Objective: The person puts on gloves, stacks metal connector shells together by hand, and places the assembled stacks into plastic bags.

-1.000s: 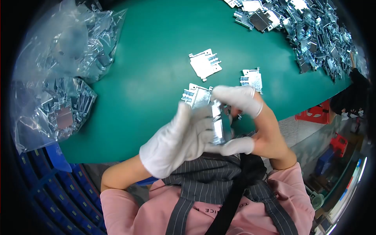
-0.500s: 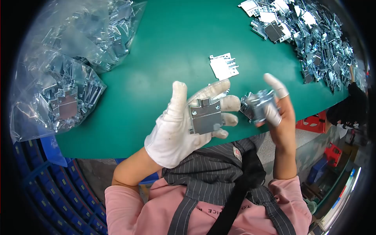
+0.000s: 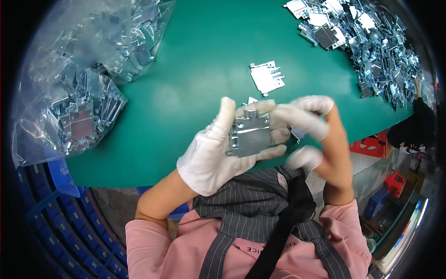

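My left hand (image 3: 209,158), in a white glove, holds a flat grey metal plate (image 3: 253,139) with small tabs and bent edges. The plate rests against the palm and fingers, and the thumb stands up beside it. Close by on the right is my right hand (image 3: 320,135), its fingers covered in white and blurred by motion. Its thumb and forefinger are apart, with nothing visible between them. Partly hidden behind my right hand, another metal part (image 3: 297,134) lies on the table. A bright metal plate (image 3: 267,78) lies beyond my left hand.
On the green table (image 3: 204,56), a large heap of metal plates (image 3: 371,46) covers the far right. Clear plastic bags (image 3: 88,83) full of similar parts stand at left. Blue drawers (image 3: 65,223) are below left; a red crate (image 3: 371,145) sits beyond the table's right edge.
My right hand has moved left towards the plate, and the metal part it held no longer shows in its fingers. My left hand has shifted slightly right with its plate.
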Motion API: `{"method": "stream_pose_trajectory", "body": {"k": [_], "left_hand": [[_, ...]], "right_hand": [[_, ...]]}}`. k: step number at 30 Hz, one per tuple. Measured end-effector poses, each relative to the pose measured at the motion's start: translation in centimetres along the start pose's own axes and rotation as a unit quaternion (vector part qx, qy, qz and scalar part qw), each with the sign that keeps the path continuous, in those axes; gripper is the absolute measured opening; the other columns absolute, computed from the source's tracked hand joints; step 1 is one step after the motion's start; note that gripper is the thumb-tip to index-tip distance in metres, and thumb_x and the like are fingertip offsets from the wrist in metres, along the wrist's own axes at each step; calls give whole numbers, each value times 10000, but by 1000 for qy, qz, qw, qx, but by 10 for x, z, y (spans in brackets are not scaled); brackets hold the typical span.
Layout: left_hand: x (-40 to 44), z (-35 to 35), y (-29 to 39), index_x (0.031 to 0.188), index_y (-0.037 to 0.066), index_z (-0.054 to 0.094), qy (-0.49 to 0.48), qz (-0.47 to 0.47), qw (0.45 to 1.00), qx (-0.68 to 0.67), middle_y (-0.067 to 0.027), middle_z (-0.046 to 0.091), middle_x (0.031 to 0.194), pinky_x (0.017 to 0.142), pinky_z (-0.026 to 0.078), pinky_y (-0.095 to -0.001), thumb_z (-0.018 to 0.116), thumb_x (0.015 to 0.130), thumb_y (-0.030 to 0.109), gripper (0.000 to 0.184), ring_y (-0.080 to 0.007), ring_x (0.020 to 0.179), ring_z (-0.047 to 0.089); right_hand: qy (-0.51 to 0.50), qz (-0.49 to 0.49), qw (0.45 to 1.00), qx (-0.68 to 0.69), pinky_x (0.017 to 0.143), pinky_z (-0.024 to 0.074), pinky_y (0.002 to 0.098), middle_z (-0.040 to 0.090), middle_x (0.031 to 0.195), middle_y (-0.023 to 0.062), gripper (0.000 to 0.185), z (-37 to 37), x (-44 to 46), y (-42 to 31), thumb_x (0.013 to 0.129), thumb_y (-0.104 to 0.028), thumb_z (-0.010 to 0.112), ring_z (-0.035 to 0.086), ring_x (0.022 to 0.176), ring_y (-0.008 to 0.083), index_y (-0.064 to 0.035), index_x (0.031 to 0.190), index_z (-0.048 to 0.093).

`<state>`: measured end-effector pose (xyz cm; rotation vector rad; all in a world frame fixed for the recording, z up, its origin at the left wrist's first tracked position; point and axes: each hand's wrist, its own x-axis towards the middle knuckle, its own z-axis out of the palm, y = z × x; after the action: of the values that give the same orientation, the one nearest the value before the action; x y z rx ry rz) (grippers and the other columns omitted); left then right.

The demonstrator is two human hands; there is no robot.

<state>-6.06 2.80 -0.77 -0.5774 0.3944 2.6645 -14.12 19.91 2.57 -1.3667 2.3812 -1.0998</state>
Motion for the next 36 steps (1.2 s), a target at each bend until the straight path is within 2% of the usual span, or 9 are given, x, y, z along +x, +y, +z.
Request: {"method": "stream_pose_trajectory", "body": {"k": [4, 8, 10, 15, 18, 21, 24, 33, 36], "left_hand": [[0, -9, 2, 1193, 43, 442, -32, 24, 998, -53, -153, 514, 1159, 864, 434, -432, 404, 869, 509, 569, -300, 1050, 514], [-1, -6, 3, 1196, 53, 440, -45, 36, 997, -56, -153, 520, 1145, 845, 440, -422, 408, 878, 484, 536, -297, 1038, 519], [0, -5, 3, 1199, 59, 439, -59, 36, 995, -70, -153, 524, 1137, 824, 450, -413, 404, 886, 467, 515, -293, 1025, 525], [-2, -14, 8, 1184, 62, 447, -57, 41, 989, -127, -150, 540, 1108, 771, 472, -387, 405, 898, 430, 469, -264, 968, 554], [-3, -13, 8, 1144, 50, 471, -32, 63, 990, -119, -133, 560, 1073, 778, 476, -383, 409, 893, 444, 472, -240, 946, 565], [0, -15, 6, 1137, 52, 475, -40, 69, 994, -74, -116, 558, 1087, 833, 461, -391, 406, 884, 476, 498, -229, 989, 551], [-3, -13, 7, 1152, 62, 463, -41, 56, 997, 24, -106, 558, 1080, 835, 465, -388, 377, 872, 521, 544, -222, 990, 548], [-8, -18, 10, 1167, 91, 479, -72, 106, 991, -49, -149, 525, 1087, 763, 483, -427, 428, 853, 508, 524, -255, 951, 554], [-4, -20, 8, 1161, 92, 481, -116, 103, 983, -95, -139, 509, 1103, 755, 483, -415, 431, 856, 499, 511, -267, 973, 538]], "right_hand": [[23, 109, 945, -307, 816, 351, 365, 498, 1043, 117, 437, 1, -21, 19, 718, -162, 648, 465, 914, 269, -74, 1132, 543], [80, 155, 984, 35, 758, 402, 311, 560, 977, 64, 387, 16, -40, 29, 762, -118, 631, 509, 917, 211, -35, 1112, 490], [133, 281, 847, 431, 694, 443, 257, 575, 976, 50, 428, 23, -46, 22, 778, -105, 627, 522, 933, 157, -21, 1157, 448], [4, 246, 769, 590, 798, 502, 302, 408, 1269, 155, 685, 15, -24, 5, 700, -19, 686, 504, 1069, 202, 31, 1279, 323], [14, 203, 789, 579, 811, 496, 320, 418, 1262, 151, 721, 8, -11, -1, 663, -1, 710, 496, 1085, 218, 26, 1275, 329], [55, 118, 937, 323, 836, 415, 346, 478, 1101, 146, 921, 8, 9, -11, 493, -465, 792, 499, 1000, 234, 3, 1196, 426], [-27, -13, 999, -31, 789, 385, 322, 462, 991, 79, 827, 10, 24, -15, 489, -530, 716, 454, 933, 207, -55, 1143, 542], [-5, -54, 963, -266, 802, 345, 339, 517, 1021, 106, 346, 40, 20, 21, 742, -87, 616, 488, 907, 259, -86, 1083, 557], [20, 100, 986, 135, 788, 358, 305, 545, 991, 78, 256, 40, -1, 29, 784, -61, 592, 506, 902, 194, -67, 1031, 526]]}}
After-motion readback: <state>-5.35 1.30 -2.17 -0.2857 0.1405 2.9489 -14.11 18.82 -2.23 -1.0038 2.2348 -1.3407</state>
